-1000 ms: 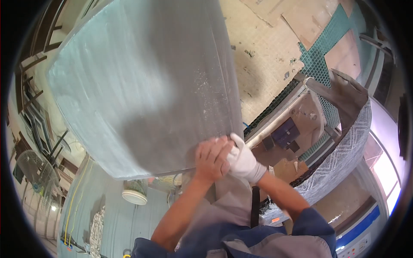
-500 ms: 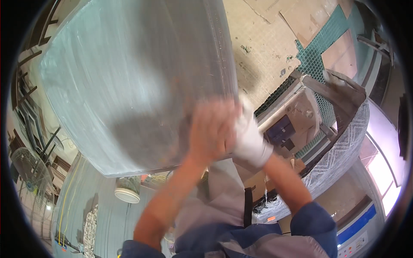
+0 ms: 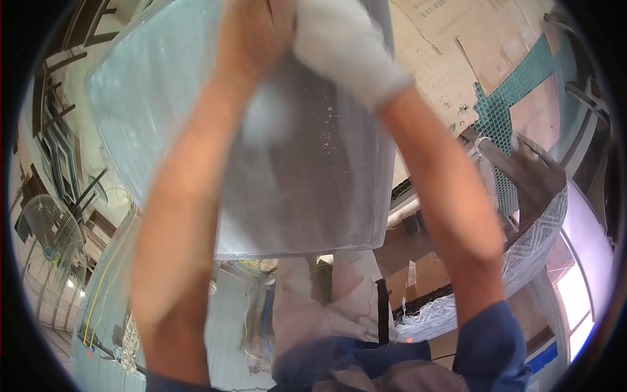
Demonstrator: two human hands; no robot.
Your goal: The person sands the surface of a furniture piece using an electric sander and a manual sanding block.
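A large pale blue-green panel (image 3: 157, 130) wrapped in clear plastic fills the middle of the view. Both my forearms reach up across it toward the top edge. My left hand (image 3: 255, 32) is bare; my right hand (image 3: 339, 46) wears a white glove. They sit close together, blurred and partly cut off by the frame's top edge. I cannot make out whether either one grips anything. My blue sleeve (image 3: 490, 346) and grey clothing show below.
A standing fan (image 3: 49, 235) is at the far left. Flat cardboard sheets (image 3: 450, 46) and a strip of teal mosaic tile (image 3: 509, 104) lie at the upper right. A curved, pattern-wrapped bundle (image 3: 535, 248) sits at the right.
Both hands have risen from the panel's lower edge to the top of the view, much closer to the camera. The panel now sits more centred.
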